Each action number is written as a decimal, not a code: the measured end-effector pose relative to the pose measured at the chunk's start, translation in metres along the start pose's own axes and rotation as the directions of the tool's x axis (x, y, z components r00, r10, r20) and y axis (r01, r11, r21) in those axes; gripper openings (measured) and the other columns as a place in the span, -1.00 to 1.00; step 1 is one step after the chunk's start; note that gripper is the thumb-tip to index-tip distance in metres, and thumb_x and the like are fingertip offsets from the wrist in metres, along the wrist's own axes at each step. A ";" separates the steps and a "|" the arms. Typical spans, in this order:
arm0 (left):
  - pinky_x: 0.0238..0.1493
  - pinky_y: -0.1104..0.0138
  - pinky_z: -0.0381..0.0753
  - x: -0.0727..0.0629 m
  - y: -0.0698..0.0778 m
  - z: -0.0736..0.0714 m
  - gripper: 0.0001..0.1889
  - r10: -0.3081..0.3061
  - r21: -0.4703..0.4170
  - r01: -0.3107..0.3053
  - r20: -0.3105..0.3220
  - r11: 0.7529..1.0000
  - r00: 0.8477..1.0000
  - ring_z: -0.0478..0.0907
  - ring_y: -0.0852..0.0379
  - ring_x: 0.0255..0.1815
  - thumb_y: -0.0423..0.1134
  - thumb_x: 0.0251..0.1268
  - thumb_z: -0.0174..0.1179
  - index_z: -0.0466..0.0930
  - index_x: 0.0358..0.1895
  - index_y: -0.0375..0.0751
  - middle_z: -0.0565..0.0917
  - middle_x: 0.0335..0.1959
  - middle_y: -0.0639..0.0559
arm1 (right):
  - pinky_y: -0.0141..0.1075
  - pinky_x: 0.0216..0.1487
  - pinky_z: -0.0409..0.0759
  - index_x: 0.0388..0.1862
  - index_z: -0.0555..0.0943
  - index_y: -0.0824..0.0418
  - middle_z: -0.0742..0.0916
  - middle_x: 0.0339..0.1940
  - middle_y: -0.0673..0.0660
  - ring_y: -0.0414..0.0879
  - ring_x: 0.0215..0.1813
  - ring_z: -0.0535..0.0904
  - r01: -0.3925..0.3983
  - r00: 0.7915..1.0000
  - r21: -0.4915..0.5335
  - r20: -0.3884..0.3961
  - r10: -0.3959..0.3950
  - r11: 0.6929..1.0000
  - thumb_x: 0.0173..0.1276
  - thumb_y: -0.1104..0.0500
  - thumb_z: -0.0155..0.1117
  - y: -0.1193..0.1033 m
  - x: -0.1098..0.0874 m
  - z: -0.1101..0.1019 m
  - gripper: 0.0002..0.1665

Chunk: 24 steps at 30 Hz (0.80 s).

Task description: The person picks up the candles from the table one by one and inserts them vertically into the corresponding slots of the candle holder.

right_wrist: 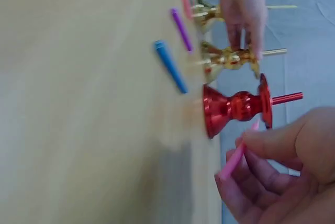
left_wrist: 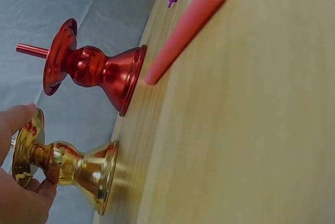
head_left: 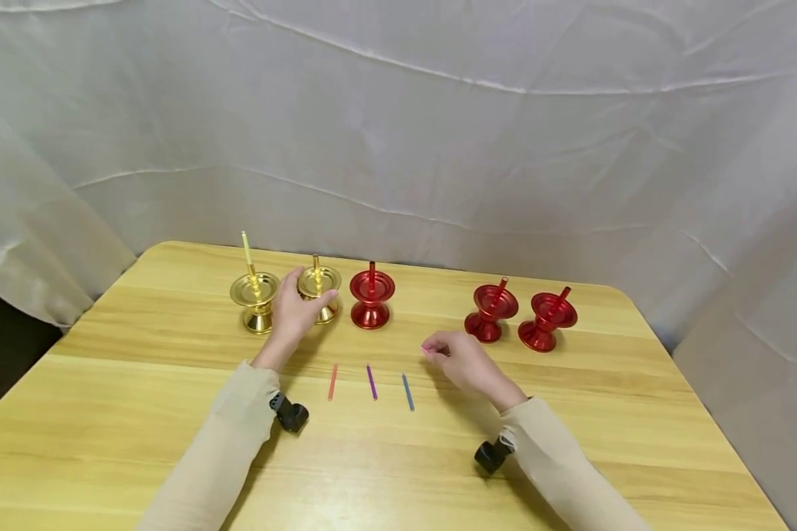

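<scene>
Pink candle (right_wrist: 233, 164) in right grip (head_left: 465, 361), thumb and fingertips pinching it, raised off the desk (head_left: 385, 479); seen from the head it sits right of the desk's middle, in front of the inner red holder (head_left: 488, 299), well short of the far right corner. Left grip (head_left: 295, 310) closed around the dish of the second gold holder (left_wrist: 65, 161), thumb on one side of the rim, fingers on the other; that holder stands near the back edge, toward the far left corner, base on the desk. First gold holder (head_left: 257, 321) just left of it, nearest the far left corner, yellow candle (head_left: 246, 248) standing in its tube, leaning a bit in head view. Lone red holder (head_left: 370, 316) upright near the back edge, right of the second gold one, tube pointing up. Outer red holder (head_left: 538, 339) beside the inner one, both upright near the back edge toward the far right corner, outer one closer to that corner. Three candles lie flat mid-desk, apart from each other, in a loose row between the arms, left to right: coral candle (head_left: 333, 382), purple candle (head_left: 372, 382), blue candle (head_left: 408, 392); blue is nearest the right grip. Beige sleeves (head_left: 229, 435) on both arms, black wrist camera (head_left: 292, 417) at the left cuff, another at the right. Pale grey cloth (head_left: 398, 140) hangs behind the desk's back edge, creased across
</scene>
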State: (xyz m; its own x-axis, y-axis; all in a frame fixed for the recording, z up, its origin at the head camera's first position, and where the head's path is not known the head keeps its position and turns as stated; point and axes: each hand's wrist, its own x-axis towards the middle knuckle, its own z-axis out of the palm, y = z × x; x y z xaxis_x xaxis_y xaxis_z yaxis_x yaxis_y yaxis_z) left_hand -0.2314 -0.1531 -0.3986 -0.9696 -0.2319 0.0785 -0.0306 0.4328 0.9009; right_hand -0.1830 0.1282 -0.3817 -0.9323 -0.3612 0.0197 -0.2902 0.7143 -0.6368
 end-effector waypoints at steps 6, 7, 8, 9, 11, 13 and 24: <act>0.41 0.02 0.11 0.001 0.001 0.003 -0.14 -0.003 -0.003 0.003 0.003 1.000 1.000 0.12 -0.23 0.43 -0.09 0.20 0.35 0.10 0.47 -0.33 0.19 0.43 -0.30 | -0.24 -0.14 0.60 -0.11 0.67 0.32 0.71 -0.27 0.08 -0.07 -0.16 0.60 0.045 0.997 0.137 0.051 -0.053 0.989 0.38 0.30 0.22 -0.025 0.024 -0.005 -0.83; 0.41 0.02 0.11 0.001 0.001 0.003 -0.14 -0.002 -0.002 0.002 0.004 1.000 1.000 0.12 -0.23 0.43 -0.09 0.20 0.35 0.10 0.46 -0.34 0.20 0.43 -0.30 | -0.27 -0.18 0.59 -0.12 0.66 0.31 0.70 -0.28 0.09 -0.08 -0.18 0.60 0.052 0.997 0.163 0.049 -0.060 0.985 0.39 0.30 0.22 -0.031 0.028 -0.006 -0.84; 0.41 0.02 0.11 0.001 0.001 0.004 -0.14 -0.001 -0.001 0.001 0.003 1.000 1.000 0.12 -0.23 0.43 -0.08 0.19 0.36 0.11 0.46 -0.34 0.20 0.43 -0.30 | -0.28 -0.20 0.58 -0.12 0.66 0.32 0.70 -0.28 0.12 -0.08 -0.18 0.59 0.058 0.997 0.191 0.045 -0.068 0.980 0.39 0.30 0.22 -0.038 0.033 -0.007 -0.84; 0.41 0.02 0.11 0.001 0.001 0.004 -0.13 0.000 -0.002 0.000 0.001 1.000 1.000 0.13 -0.23 0.43 -0.08 0.18 0.36 0.11 0.46 -0.34 0.20 0.43 -0.30 | -0.30 -0.22 0.57 -0.11 0.65 0.32 0.70 -0.27 0.12 -0.08 -0.19 0.59 0.063 0.997 0.215 0.037 -0.073 0.975 0.39 0.30 0.22 -0.044 0.038 -0.008 -0.84; 0.41 0.01 0.12 0.002 0.002 0.005 -0.13 0.009 -0.001 -0.009 -0.003 1.000 1.000 0.13 -0.24 0.42 -0.09 0.17 0.37 0.12 0.45 -0.35 0.21 0.42 -0.31 | -0.32 -0.22 0.54 -0.11 0.64 0.32 0.70 -0.25 0.13 -0.09 -0.18 0.58 0.080 0.996 0.251 0.013 -0.086 0.965 0.39 0.29 0.22 -0.057 0.049 -0.010 -0.84; 0.41 0.01 0.12 0.002 0.002 0.006 -0.12 0.019 -0.002 -0.019 -0.003 1.000 1.000 0.14 -0.25 0.42 -0.08 0.16 0.38 0.12 0.45 -0.36 0.21 0.42 -0.32 | -0.32 -0.21 0.55 -0.10 0.63 0.34 0.70 -0.24 0.14 -0.08 -0.18 0.58 0.095 0.995 0.286 -0.026 -0.091 0.953 0.38 0.29 0.23 -0.068 0.060 -0.012 -0.83; 0.39 0.01 0.15 0.001 0.001 0.001 -0.13 0.008 -0.011 -0.008 -0.023 1.000 1.000 0.18 -0.26 0.39 -0.11 0.16 0.39 0.13 0.43 -0.40 0.24 0.39 -0.36 | -0.39 -0.21 0.62 -0.16 0.67 0.35 0.74 -0.25 0.17 -0.07 -0.23 0.65 0.099 0.990 0.391 -0.132 -0.051 0.915 0.30 0.30 0.33 -0.108 0.106 0.008 -0.84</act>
State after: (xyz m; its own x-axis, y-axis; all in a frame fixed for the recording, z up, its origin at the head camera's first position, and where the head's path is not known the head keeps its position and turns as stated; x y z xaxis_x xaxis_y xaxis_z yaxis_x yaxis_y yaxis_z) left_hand -0.2325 -0.1520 -0.3978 -0.9639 -0.2485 0.0956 -0.0198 0.4248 0.9051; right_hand -0.2491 0.0085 -0.3168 -0.9367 -0.3147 0.1537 -0.2736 0.3836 -0.8820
